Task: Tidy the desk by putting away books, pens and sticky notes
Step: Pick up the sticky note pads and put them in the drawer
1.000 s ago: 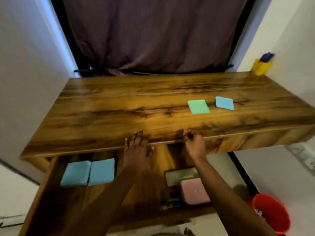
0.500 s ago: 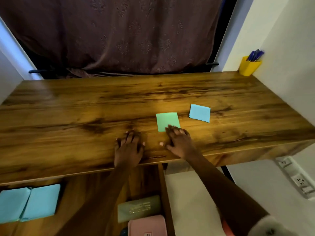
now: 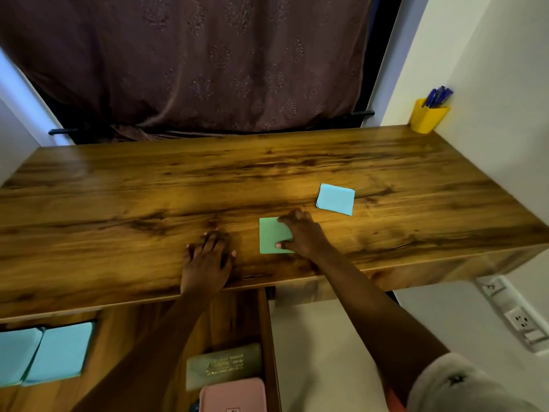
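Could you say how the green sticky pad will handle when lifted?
Probably light: the green sticky pad is small and thin. Lying flat, it likely needs an edge pinch, as the right hand seems to apply. It may flex.

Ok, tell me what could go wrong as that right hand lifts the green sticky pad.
1. The right hand holds the green sticky pad only at its right side, so the sheets may fan or slip.
2. The open drawer lies left of that hand; a careless drop could miss it and land on the floor.
3. The blue pad lies just beyond that hand and might get nudged.
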A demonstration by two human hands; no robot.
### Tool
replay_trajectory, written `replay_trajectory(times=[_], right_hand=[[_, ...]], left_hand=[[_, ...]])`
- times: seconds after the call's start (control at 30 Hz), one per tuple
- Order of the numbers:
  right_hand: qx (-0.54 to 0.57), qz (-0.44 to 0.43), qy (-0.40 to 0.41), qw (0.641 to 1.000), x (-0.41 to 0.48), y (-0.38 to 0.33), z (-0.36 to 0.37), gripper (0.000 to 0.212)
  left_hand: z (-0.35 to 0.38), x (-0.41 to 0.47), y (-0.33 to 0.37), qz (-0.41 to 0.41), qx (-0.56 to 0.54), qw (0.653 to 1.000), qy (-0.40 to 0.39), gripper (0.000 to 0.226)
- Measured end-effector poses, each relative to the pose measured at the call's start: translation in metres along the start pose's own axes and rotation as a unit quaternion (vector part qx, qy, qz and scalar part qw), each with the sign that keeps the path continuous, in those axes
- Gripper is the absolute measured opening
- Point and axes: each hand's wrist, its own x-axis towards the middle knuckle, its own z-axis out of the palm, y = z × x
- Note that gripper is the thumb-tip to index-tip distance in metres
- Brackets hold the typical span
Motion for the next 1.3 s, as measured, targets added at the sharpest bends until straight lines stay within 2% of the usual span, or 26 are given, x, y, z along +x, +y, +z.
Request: replay_trajectory(times=[0.07, 0.13, 0.23, 0.3, 0.37, 0.43, 0.5, 0.57, 0.6, 0.63, 0.7, 0.73, 0.8, 0.87, 0.97, 1.03, 1.07, 1.1, 1.17, 1.23, 1.3], right_hand=[[-0.038, 0.007, -0.042, 0.998, 0.010, 0.001, -0.005, 0.082], [-0.033, 0.014, -0.063, 0.997, 0.014, 0.003, -0.005, 0.085], [-0.007, 0.035, -0.052, 0.998, 0.015, 0.002, -0.005, 0.087], [0.011, 0.062, -0.050, 0.997, 0.015, 0.001, -0.006, 0.088], [0.026, 0.089, -0.035, 0.995, 0.014, 0.001, -0.005, 0.080], [0.066, 0.103, -0.005, 0.992, 0.011, 0.005, -0.003, 0.063], [0.151, 0.103, 0.015, 0.983, 0.002, 0.009, -0.003, 0.046], [0.287, 0.095, 0.014, 0.953, -0.010, 0.008, -0.009, 0.029], [0.362, 0.089, 0.005, 0.928, -0.016, 0.006, -0.014, 0.021], [0.422, 0.080, -0.013, 0.903, -0.022, 0.004, -0.020, 0.014], [0.475, 0.045, -0.051, 0.877, -0.029, 0.002, -0.030, 0.013], [0.488, 0.028, -0.067, 0.870, -0.032, 0.001, -0.034, 0.015], [0.507, 0.009, -0.086, 0.857, -0.033, 0.000, -0.042, 0.017], [0.523, 0.017, -0.070, 0.849, -0.029, 0.005, -0.049, 0.021], [0.489, 0.079, 0.061, 0.866, -0.006, 0.033, -0.058, 0.024], [0.403, 0.123, 0.152, 0.894, 0.015, 0.063, -0.063, 0.022], [0.336, 0.138, 0.167, 0.917, 0.027, 0.081, -0.065, 0.026], [0.259, 0.151, 0.147, 0.943, 0.040, 0.099, -0.066, 0.033], [0.111, 0.162, 0.049, 0.979, 0.058, 0.130, -0.069, 0.056], [0.024, 0.148, -0.033, 0.988, 0.068, 0.148, -0.069, 0.076], [0.006, 0.138, -0.065, 0.988, 0.071, 0.153, -0.070, 0.080]], left_hand=[[-0.001, 0.000, -0.001, 0.000, 0.000, 1.000, -0.002, 0.055], [-0.002, 0.000, 0.000, 0.000, -0.002, 1.000, 0.000, 0.054], [-0.004, 0.000, 0.000, 0.004, -0.006, 1.000, 0.001, 0.054], [-0.003, -0.001, -0.001, 0.005, -0.006, 1.000, 0.003, 0.062], [-0.004, -0.003, -0.001, 0.004, -0.006, 1.000, 0.002, 0.070], [-0.004, -0.001, -0.001, -0.001, -0.008, 1.000, -0.012, 0.063], [-0.006, 0.005, 0.000, -0.022, -0.026, 0.999, -0.037, 0.055], [-0.016, 0.009, 0.008, -0.070, -0.130, 0.988, -0.047, 0.053], [-0.024, 0.010, 0.017, -0.094, -0.228, 0.968, -0.048, 0.051], [-0.033, 0.009, 0.029, -0.109, -0.336, 0.934, -0.057, 0.051], [-0.048, 0.005, 0.056, -0.108, -0.497, 0.854, -0.109, 0.059], [-0.052, 0.003, 0.069, -0.109, -0.552, 0.815, -0.141, 0.061], [-0.051, 0.001, 0.086, -0.119, -0.630, 0.745, -0.185, 0.052], [-0.046, 0.000, 0.096, -0.145, -0.664, 0.710, -0.188, 0.041], [-0.040, 0.000, 0.101, -0.204, -0.692, 0.676, -0.152, 0.037], [-0.038, 0.001, 0.099, -0.236, -0.702, 0.660, -0.127, 0.038], [-0.038, 0.003, 0.096, -0.249, -0.706, 0.653, -0.119, 0.040], [-0.037, 0.004, 0.093, -0.258, -0.707, 0.649, -0.112, 0.042], [-0.038, 0.005, 0.089, -0.272, -0.709, 0.643, -0.099, 0.039], [-0.037, 0.005, 0.086, -0.281, -0.713, 0.636, -0.095, 0.034], [-0.035, 0.005, 0.083, -0.289, -0.716, 0.628, -0.095, 0.032]])
